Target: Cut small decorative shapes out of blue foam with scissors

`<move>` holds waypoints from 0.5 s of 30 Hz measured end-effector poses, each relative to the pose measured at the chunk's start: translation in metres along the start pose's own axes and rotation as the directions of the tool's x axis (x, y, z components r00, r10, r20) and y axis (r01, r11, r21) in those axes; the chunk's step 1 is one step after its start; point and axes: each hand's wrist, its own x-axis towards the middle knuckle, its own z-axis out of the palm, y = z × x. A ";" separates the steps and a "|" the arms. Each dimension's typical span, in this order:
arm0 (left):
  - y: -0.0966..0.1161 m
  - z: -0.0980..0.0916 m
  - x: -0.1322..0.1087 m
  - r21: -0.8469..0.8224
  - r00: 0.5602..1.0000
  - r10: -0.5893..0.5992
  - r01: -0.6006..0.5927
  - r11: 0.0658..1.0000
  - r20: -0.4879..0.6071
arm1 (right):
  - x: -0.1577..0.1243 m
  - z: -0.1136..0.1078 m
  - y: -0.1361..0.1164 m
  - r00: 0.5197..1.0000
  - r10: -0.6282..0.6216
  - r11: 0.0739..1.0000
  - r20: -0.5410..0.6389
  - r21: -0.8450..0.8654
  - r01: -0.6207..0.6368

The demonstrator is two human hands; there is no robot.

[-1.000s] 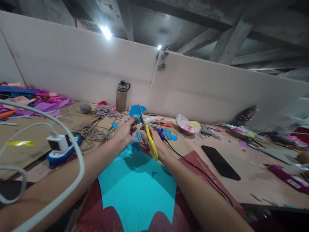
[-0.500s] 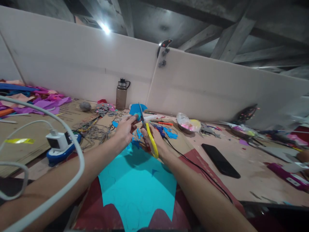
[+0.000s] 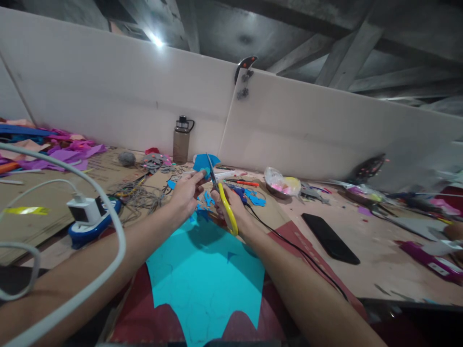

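Note:
My left hand pinches a small blue sheet piece, thin like foam or felt, holding it up over the table. In my right hand is a pair of scissors with yellow handles. Their blades point up and away, lying against the right side of the blue piece. Whether the blades are parted is hard to make out. Below both hands lies a large turquoise sheet with faint drawn outlines and curved cut-outs along its near edge. Small blue scraps are scattered beyond it.
A bottle stands by the white partition. Left are a blue power strip with a white charger and cable, tangled grey string and coloured scraps. To the right lie a black phone, a bowl and a magenta tool.
Almost nothing differs. The scissors and my right hand have shifted very slightly, and the whole view has moved a little; both hands keep their hold.

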 end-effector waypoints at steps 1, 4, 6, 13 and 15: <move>0.000 0.000 0.000 0.004 1.000 0.000 0.000 1.000 0.000 | 0.000 0.000 0.001 1.000 -0.004 1.000 -0.007 -0.009 0.004; 0.001 -0.001 0.000 0.020 1.000 0.008 -0.009 1.000 0.008 | 0.001 0.000 0.002 1.000 -0.020 0.999 -0.017 -0.027 0.019; 0.003 -0.002 0.000 0.045 1.000 0.016 -0.017 0.999 0.016 | 0.001 0.000 0.002 0.999 -0.031 0.999 -0.018 -0.025 0.031; 0.009 -0.007 0.002 0.204 0.998 0.056 -0.063 0.977 0.037 | 0.001 -0.001 0.004 0.999 -0.044 0.998 -0.017 -0.039 0.044; 0.010 -0.007 0.002 0.229 0.997 0.061 -0.068 0.971 0.036 | 0.001 -0.001 0.005 0.999 -0.035 0.998 -0.028 -0.045 0.034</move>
